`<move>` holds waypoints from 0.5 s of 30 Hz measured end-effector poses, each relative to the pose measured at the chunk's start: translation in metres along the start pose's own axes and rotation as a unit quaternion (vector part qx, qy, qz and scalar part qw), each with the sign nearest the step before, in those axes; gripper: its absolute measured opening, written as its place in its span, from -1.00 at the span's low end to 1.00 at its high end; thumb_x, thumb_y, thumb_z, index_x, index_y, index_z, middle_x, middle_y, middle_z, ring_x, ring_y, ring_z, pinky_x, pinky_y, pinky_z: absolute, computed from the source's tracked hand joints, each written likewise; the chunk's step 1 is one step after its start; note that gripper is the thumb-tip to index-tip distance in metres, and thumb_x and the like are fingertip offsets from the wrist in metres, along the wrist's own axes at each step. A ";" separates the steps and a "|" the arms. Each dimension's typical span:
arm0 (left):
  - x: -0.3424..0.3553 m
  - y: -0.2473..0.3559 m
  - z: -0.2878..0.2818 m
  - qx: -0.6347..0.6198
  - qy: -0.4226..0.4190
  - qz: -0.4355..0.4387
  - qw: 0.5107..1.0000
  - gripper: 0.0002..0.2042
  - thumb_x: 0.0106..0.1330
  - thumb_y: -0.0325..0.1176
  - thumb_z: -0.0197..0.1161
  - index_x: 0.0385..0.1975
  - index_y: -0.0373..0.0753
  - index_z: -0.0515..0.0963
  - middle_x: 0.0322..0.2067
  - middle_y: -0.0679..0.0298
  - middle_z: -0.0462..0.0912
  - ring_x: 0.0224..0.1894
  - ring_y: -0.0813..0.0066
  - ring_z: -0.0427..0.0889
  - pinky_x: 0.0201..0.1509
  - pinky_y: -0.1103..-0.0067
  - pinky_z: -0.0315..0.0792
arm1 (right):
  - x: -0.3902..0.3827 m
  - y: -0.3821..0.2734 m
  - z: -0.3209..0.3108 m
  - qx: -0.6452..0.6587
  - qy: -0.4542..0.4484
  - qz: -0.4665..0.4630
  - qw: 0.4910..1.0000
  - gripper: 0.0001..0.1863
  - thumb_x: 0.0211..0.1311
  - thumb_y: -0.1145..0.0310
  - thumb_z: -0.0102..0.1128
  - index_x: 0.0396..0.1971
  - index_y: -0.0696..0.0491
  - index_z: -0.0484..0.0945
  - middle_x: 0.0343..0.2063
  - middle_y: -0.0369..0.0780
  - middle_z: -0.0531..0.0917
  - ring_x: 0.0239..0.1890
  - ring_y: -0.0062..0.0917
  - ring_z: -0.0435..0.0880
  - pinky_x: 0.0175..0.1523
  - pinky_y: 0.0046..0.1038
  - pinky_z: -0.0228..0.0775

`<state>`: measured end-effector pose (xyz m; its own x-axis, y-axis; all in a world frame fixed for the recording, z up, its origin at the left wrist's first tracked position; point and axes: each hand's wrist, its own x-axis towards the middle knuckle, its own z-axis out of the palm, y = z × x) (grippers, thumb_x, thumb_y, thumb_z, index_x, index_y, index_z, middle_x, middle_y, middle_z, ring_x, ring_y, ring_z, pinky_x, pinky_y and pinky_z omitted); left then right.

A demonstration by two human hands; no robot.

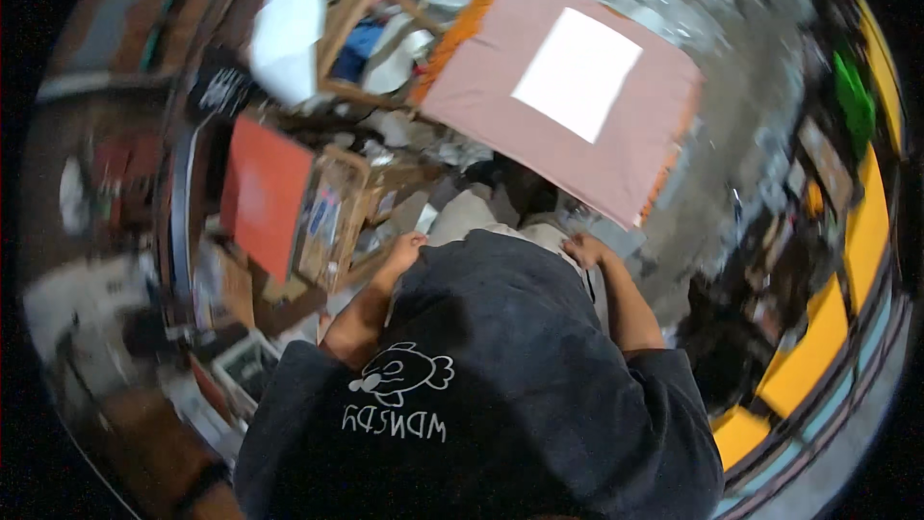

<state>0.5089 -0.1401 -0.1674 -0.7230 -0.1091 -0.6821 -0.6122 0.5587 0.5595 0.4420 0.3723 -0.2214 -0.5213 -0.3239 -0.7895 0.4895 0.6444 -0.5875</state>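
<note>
Both my hands are low, at either side of the hem of my dark T-shirt (500, 327), over light beige trousers (467, 217). My left hand (409, 246) has its fingers curled in beside the hem; what they pinch, if anything, is hidden. On the other side, my right hand (583, 250) is also closed, against the trousers at hip height, with its grip unclear. Ahead of me stands a table covered by a dusty-pink cloth (472, 87) with orange edges. A blank white sheet (577, 74) lies on the cloth, apart from both hands.
At left are a red-orange panel (265, 197), a wooden frame (332, 217) and a large white crumpled piece (289, 29). Cluttered scraps and boxes surround them. A yellow curved edge (828, 327) runs along the right, near a green object (853, 101). Grey floor (736, 106) shows beyond the table.
</note>
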 end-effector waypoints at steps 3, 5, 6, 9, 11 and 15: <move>-0.040 -0.006 0.020 -0.047 0.054 -0.016 0.997 -0.77 0.35 -0.23 0.30 -0.28 -0.31 0.66 -0.31 0.11 0.72 -0.23 0.31 0.66 -0.10 0.43 0.48 | 0.037 0.042 -0.001 -0.036 -0.067 0.036 0.996 -0.66 0.21 0.16 0.28 -0.15 0.08 0.59 -0.42 -0.18 0.68 -0.41 -0.31 0.66 -0.33 -0.28 0.53; -0.062 -0.006 0.042 -0.093 0.093 0.016 0.991 -0.76 0.35 -0.22 0.31 -0.30 -0.31 0.67 -0.33 0.11 0.72 -0.26 0.29 0.67 -0.10 0.42 0.49 | 0.073 0.087 -0.011 -0.008 -0.157 0.044 0.987 -0.64 0.27 0.23 0.22 0.00 0.08 0.58 -0.33 -0.18 0.72 -0.34 -0.29 0.69 -0.36 -0.29 0.58; -0.076 -0.021 0.058 -0.119 0.118 0.036 0.985 -0.75 0.35 -0.22 0.31 -0.30 -0.31 0.67 -0.35 0.10 0.73 -0.27 0.29 0.67 -0.11 0.41 0.50 | 0.095 0.112 -0.017 0.011 -0.212 0.056 0.976 -0.61 0.30 0.26 0.19 0.08 0.08 0.57 -0.28 -0.18 0.73 -0.30 -0.28 0.71 -0.37 -0.30 0.60; -0.084 -0.030 0.065 -0.117 0.155 0.003 0.981 -0.75 0.34 -0.20 0.31 -0.29 -0.30 0.67 -0.36 0.07 0.73 -0.30 0.22 0.69 -0.14 0.34 0.52 | 0.103 0.054 -0.023 -0.184 -0.129 -0.177 0.958 -0.64 0.35 0.24 0.17 0.05 0.10 0.57 -0.31 -0.17 0.72 -0.32 -0.33 0.70 -0.39 -0.27 0.53; -0.078 -0.033 0.058 -0.103 0.161 -0.015 0.981 -0.74 0.33 -0.19 0.32 -0.30 -0.30 0.67 -0.35 0.07 0.73 -0.30 0.22 0.69 -0.17 0.34 0.52 | 0.082 -0.002 -0.020 -0.130 -0.135 -0.163 0.969 -0.61 0.37 0.15 0.15 -0.01 0.14 0.60 -0.28 -0.14 0.72 -0.26 -0.30 0.69 -0.25 -0.26 0.52; -0.099 -0.052 0.084 -0.161 0.268 0.013 0.950 -0.72 0.29 -0.17 0.34 -0.32 -0.31 0.65 -0.39 0.08 0.72 -0.33 0.22 0.69 -0.22 0.35 0.52 | 0.094 0.006 -0.026 -0.189 -0.176 -0.292 0.921 -0.58 0.41 0.08 0.06 -0.12 0.17 0.64 -0.23 -0.11 0.73 -0.16 -0.24 0.68 -0.06 -0.28 0.48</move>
<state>0.6395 -0.0897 -0.1683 -0.7448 -0.5507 -0.3768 -0.5960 0.2951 0.7468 0.3774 0.3639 -0.2949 -0.3271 -0.8531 -0.4064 -0.1159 0.4630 -0.8787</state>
